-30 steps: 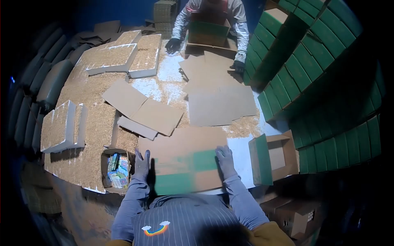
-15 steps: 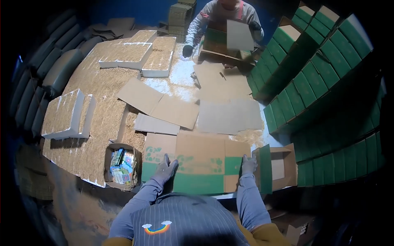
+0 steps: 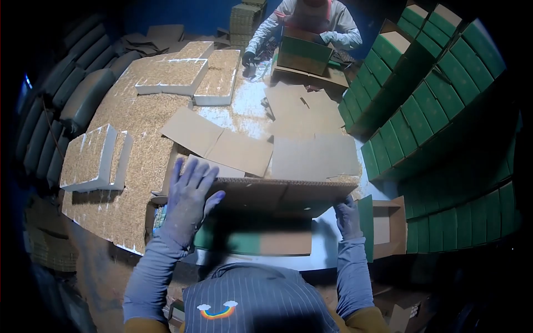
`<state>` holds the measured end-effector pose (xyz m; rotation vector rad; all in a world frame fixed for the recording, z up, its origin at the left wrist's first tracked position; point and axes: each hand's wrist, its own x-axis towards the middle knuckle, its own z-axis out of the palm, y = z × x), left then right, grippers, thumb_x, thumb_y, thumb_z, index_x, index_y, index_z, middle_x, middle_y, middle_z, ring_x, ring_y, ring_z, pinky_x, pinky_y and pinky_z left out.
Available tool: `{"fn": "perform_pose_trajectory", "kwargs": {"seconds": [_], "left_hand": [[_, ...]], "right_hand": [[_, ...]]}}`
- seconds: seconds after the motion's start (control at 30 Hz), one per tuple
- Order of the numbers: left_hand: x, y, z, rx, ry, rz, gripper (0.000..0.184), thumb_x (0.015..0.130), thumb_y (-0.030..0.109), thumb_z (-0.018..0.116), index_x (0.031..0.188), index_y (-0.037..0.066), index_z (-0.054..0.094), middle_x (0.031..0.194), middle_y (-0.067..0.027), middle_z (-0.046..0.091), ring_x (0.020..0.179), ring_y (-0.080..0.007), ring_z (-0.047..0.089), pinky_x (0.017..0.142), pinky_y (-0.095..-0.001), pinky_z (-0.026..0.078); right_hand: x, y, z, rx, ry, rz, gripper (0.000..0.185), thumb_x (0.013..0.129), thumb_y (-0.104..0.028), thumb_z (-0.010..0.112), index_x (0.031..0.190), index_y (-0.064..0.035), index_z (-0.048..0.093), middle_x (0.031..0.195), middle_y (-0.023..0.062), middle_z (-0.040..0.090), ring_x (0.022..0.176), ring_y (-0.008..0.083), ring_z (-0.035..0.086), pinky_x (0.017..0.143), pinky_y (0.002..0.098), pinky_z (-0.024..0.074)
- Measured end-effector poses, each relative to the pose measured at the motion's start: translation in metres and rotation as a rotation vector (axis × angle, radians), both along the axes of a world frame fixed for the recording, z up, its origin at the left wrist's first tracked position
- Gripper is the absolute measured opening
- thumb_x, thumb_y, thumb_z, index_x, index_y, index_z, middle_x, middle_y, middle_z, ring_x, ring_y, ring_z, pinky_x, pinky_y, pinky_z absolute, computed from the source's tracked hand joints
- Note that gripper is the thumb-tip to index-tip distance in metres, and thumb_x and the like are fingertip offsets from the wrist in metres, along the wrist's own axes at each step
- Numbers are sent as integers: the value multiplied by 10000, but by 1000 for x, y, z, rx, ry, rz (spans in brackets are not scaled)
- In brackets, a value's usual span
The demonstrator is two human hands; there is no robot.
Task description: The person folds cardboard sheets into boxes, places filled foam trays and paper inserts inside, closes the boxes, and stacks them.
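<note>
A flattened cardboard carton (image 3: 277, 197) is tipped up on edge over the near side of the table, its top edge facing away from me. My left hand (image 3: 189, 202) is at its left end, fingers spread and pointing up, thumb close to the cardboard; whether it touches is unclear. At the other end, the fingers of my right hand (image 3: 347, 219) are closed on the carton's edge. Beneath lies a green and brown printed cardboard panel (image 3: 255, 236); I cannot tell whether it belongs to the same carton. An open small box (image 3: 386, 227) stands right of my right hand.
Stacks of green boxes (image 3: 413, 122) rise along the right. Flat cardboard sheets (image 3: 313, 155) lie ahead. Straw-coloured filling (image 3: 139, 119) and white-edged blocks (image 3: 172, 75) cover the left. Across the table, a co-worker (image 3: 316, 28) handles a green box (image 3: 302, 53).
The flat printed carton has been lifted and tipped upright. My left hand has moved left and up, fingers now spread. The co-worker's grey sheet is out of sight, and a green box shows there.
</note>
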<state>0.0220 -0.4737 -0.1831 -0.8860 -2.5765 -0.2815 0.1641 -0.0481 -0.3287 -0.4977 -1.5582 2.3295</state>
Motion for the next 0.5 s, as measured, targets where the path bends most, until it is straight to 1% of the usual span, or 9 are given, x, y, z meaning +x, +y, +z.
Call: {"fn": "perform_pose_trajectory", "kwargs": {"seconds": [0.1, 0.13, 0.2, 0.3, 0.33, 0.4, 0.43, 0.47, 0.5], "left_hand": [[-29, 1, 14, 12, -519, -78, 443, 877, 376, 675, 1216, 92, 658, 1129, -126, 658, 1073, -301, 614, 1013, -415, 437], [-35, 0, 24, 34, -662, -105, 413, 877, 372, 678, 1169, 80, 684, 1038, -121, 684, 999, -297, 641, 971, -403, 465], [-39, -1, 31, 65, -893, -139, 363, 884, 346, 684, 1065, 34, 729, 897, -129, 723, 849, -282, 684, 824, -364, 532], [-57, -2, 36, 105, -1315, -29, 361, 911, 331, 654, 1067, 13, 722, 885, -141, 733, 834, -246, 694, 807, -342, 535], [-59, -6, 35, 110, -1292, -106, 356, 919, 305, 643, 1079, -6, 713, 946, -159, 732, 839, -225, 691, 799, -332, 537], [-63, -10, 12, 248, -1098, -195, 345, 917, 288, 648, 1087, -5, 710, 943, -169, 724, 813, -254, 690, 787, -345, 544], [-61, -11, 0, 321, -1001, -236, 340, 915, 280, 651, 1091, -5, 709, 941, -174, 720, 801, -269, 689, 781, -352, 547], [-52, -3, -1, 235, -516, -259, 395, 932, 233, 623, 1265, 19, 612, 899, -199, 698, 745, -315, 679, 750, -372, 556], [-38, 4, 11, 100, -502, -229, 446, 937, 246, 617, 1333, 56, 537, 886, -205, 692, 760, -316, 682, 757, -382, 557]], "right_hand": [[-10, -49, 70, 918, 31, -462, 417, 905, -31, 539, 1321, -13, 521, 1280, 140, 560, 1196, 249, 527, 1059, 345, 392], [-7, -64, 93, 1124, 126, -431, 431, 920, -65, 563, 1343, -7, 506, 1363, 182, 514, 1309, 310, 463, 1121, 420, 332], [-20, -90, 120, 1675, 184, -171, 519, 899, -197, 657, 1376, -67, 501, 1428, 124, 483, 1412, 329, 338, 1182, 503, 194], [-37, -100, 92, 1805, 129, -76, 499, 885, -288, 665, 1353, -153, 556, 1464, 61, 452, 1430, 328, 288, 1189, 543, 124], [-29, -97, 83, 1832, 247, -115, 440, 889, -303, 650, 1304, -168, 597, 1445, 57, 472, 1423, 321, 297, 1188, 545, 115], [-6, -91, 72, 1855, 476, -154, 306, 889, -351, 621, 1149, -209, 694, 1385, 47, 532, 1413, 294, 303, 1185, 536, 100], [-1, -93, 68, 1731, 492, -189, 217, 851, -328, 630, 1013, -219, 723, 1174, 30, 633, 1309, 264, 421, 1174, 533, 134], [-4, -89, 74, 1669, 461, -93, 147, 821, -308, 636, 906, -215, 711, 1034, 19, 634, 1201, 256, 482, 1159, 536, 170], [-7, -89, 83, 1601, 422, -1, 96, 791, -288, 641, 798, -212, 699, 894, 9, 636, 1093, 248, 543, 1145, 540, 205]]}}
